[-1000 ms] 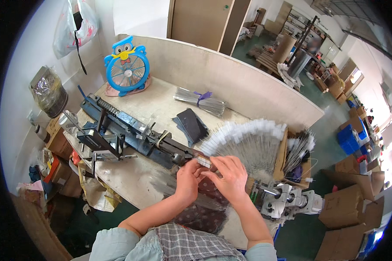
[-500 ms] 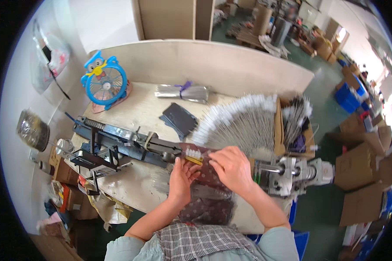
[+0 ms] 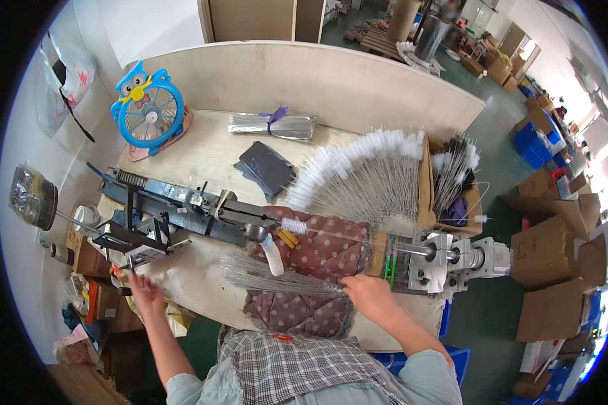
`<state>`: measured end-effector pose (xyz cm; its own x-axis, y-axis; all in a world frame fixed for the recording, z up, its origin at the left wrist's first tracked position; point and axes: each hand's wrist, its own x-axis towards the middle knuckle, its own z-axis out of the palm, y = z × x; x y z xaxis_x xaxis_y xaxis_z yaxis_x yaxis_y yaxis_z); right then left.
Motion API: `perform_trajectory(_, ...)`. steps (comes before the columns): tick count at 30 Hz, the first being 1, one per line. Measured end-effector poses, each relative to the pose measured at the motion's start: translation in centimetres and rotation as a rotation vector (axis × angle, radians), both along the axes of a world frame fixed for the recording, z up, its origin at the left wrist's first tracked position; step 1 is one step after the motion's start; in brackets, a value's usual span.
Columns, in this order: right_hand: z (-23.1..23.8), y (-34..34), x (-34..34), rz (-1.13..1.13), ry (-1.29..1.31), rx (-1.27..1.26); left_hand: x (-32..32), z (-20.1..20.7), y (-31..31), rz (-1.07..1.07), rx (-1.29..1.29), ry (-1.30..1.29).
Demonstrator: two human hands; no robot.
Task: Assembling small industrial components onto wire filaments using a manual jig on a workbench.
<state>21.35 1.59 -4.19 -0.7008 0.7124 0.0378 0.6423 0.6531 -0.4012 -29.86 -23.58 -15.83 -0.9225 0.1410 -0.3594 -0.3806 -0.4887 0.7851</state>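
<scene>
My left hand [image 3: 146, 293] is at the crank handle [image 3: 125, 291] of the black-framed mechanism, its fingers curled around it. My right hand [image 3: 370, 295] pinches the right end of a bundle of thin metal wires [image 3: 284, 277] lying on the bench. Between the long dark metal fixture [image 3: 182, 200] and the silver spindle machine [image 3: 446, 256] stretches a thin wire, with a white bristle brush head [image 3: 294, 226] at its left end. Just below the brush head is a yellow piece [image 3: 288, 239]. A white-wrapped lever [image 3: 273, 256] slants down from the fixture.
Finished white brushes [image 3: 358, 172] fan out behind the brown dotted cloth [image 3: 324, 253]. A cardboard box [image 3: 427, 185] holds more brushes. Farther back are a blue fan [image 3: 151, 116], dark flat pads [image 3: 268, 165] and a tied wire bundle [image 3: 273, 126]. A low panel [image 3: 304, 77] borders the bench.
My left hand has moved away from the brush head, left to the crank. My right hand has come down to the loose wires. The white-wrapped lever and wire bundle are now uncovered.
</scene>
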Motion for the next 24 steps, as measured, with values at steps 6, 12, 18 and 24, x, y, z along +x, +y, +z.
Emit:
perform_trajectory(6,0.2,0.5,1.2,-0.009,-0.185,-0.075,-3.2,2.3,-0.8,0.130,-0.146,-0.066)
perform_trajectory(12,0.8,0.1,1.8,-0.031,-0.175,-0.071,8.6,2.3,5.1,-0.041,-0.066,-0.110)
perform_trajectory(18,0.5,0.2,2.2,-0.031,-0.156,-0.044,21.7,8.2,13.2,-0.733,0.143,-0.297)
perform_trajectory(24,0.3,-0.7,2.9,-0.102,-0.081,-0.026,29.4,11.7,20.0,-0.984,-0.278,0.058)
